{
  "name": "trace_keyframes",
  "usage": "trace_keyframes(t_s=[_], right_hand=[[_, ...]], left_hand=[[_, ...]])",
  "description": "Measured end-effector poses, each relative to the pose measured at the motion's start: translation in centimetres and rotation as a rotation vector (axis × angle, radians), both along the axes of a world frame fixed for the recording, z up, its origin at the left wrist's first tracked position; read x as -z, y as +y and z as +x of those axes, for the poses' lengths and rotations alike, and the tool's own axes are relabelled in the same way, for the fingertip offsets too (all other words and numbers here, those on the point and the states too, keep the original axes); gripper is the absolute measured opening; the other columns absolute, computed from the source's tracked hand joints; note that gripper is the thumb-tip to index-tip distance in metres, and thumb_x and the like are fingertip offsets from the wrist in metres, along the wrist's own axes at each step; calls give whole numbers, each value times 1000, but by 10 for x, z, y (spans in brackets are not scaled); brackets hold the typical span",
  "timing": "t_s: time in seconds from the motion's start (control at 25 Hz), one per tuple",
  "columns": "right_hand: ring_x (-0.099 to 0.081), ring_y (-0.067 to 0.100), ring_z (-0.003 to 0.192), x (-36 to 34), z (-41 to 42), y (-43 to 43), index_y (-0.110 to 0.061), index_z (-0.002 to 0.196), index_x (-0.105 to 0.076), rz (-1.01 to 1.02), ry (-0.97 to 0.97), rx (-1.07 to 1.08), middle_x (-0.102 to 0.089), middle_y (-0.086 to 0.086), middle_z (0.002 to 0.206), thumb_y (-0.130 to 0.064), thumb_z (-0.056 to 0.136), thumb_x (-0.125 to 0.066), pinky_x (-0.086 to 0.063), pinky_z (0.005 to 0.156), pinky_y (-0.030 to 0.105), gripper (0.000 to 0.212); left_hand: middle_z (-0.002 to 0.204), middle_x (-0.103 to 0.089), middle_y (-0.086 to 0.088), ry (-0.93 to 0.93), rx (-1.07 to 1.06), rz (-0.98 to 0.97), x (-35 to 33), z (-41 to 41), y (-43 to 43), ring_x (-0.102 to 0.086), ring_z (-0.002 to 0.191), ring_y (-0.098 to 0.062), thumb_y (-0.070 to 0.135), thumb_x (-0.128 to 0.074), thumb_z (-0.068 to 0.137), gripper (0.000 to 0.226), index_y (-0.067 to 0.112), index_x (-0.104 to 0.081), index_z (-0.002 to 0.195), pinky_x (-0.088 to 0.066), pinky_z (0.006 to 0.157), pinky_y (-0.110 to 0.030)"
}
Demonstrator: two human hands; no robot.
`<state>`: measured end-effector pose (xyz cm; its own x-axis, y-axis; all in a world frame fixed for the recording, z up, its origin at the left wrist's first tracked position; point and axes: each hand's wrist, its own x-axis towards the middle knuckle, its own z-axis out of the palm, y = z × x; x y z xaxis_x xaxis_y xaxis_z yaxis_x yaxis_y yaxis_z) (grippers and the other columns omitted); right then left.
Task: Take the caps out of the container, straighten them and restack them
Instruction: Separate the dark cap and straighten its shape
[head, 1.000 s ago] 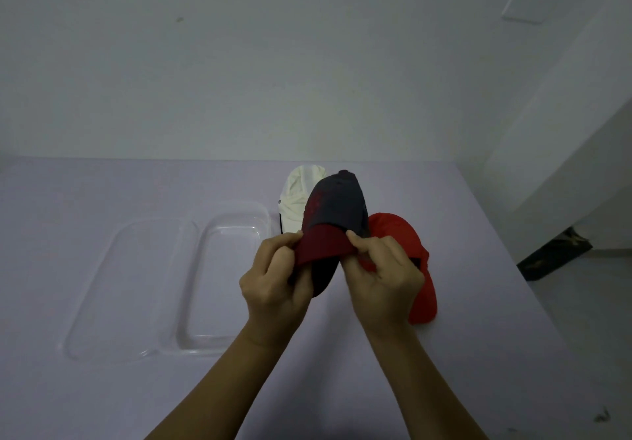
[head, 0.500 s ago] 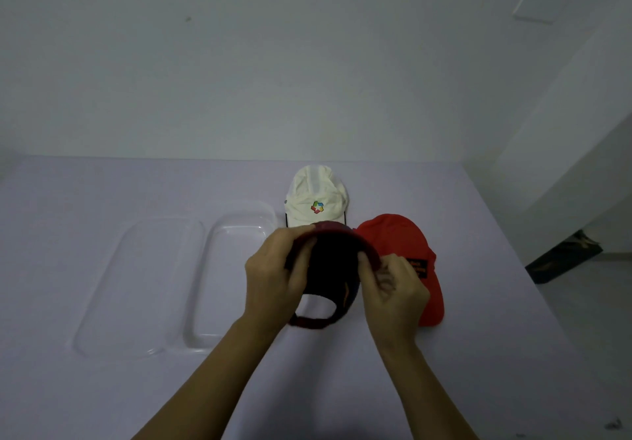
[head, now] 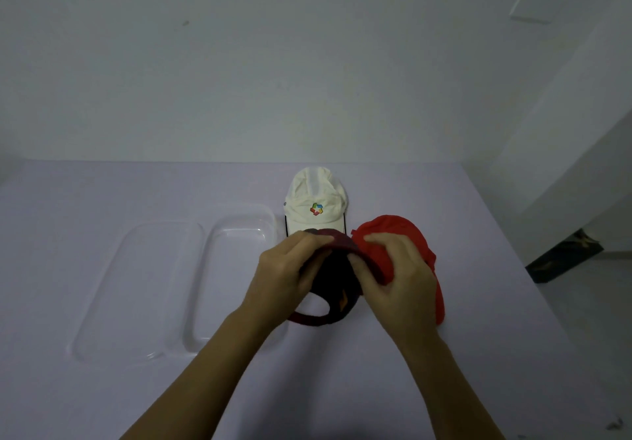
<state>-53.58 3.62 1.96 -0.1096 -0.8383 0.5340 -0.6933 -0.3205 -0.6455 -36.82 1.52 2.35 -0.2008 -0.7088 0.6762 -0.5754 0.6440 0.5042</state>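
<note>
A pale lavender table (head: 102,200) is set against a plain white wall (head: 239,63), which is marked by a small dark spot (head: 185,23). A white square plate (head: 533,3) is mounted high at the right. A white angled panel (head: 564,124) is seen beyond the table's right edge. A grey floor (head: 602,320) is seen below, where a dark object (head: 564,260) lies. The room is dimly, evenly lit.

The white cap (head: 316,200) bears a small badge of red, green, blue and yellow on its front and a black edge at its brim. The red cap (head: 403,234) is plain bright red. The dark cap (head: 333,270) is nearly black with a maroon brim and strap. The container (head: 236,234) is clear; the worktop (head: 102,200) is pale lilac.
</note>
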Motion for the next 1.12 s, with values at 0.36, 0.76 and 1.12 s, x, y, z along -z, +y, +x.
trace_keyframes(t_s=[0.36, 0.76, 1.12], right_hand=[[-67, 9, 80, 4, 26, 6, -7, 102, -72, -170, -25, -2, -75, 4, 91, -21, 89, -55, -50, 72, 11, 25], [-63, 8, 85, -12, -3, -14, -9, 96, -73, -204, 65, -179, -74, 3, 86, -14, 85, -58, -49, 73, 9, 19], [-65, 9, 79, -17, -13, -26, -7, 94, -73, -251, 133, -307, -75, 3, 83, -14, 85, -58, -53, 67, 16, 19]], left_hand=[[95, -63, 9, 446, -217, 76, 7, -28, 21, -58, 93, 12, 1, -55, 85, 18, 7, -65, 99, -47, 81, -8], [81, -73, 12, 484, 215, 485, -24, 7, 3, -70, 82, -9, 16, -73, 74, 14, 24, -73, 87, -54, 76, -21], [77, -74, 5, 374, 427, 722, -53, 30, -8, -70, 76, -11, 17, -76, 73, 9, 23, -75, 79, -53, 70, -19]])
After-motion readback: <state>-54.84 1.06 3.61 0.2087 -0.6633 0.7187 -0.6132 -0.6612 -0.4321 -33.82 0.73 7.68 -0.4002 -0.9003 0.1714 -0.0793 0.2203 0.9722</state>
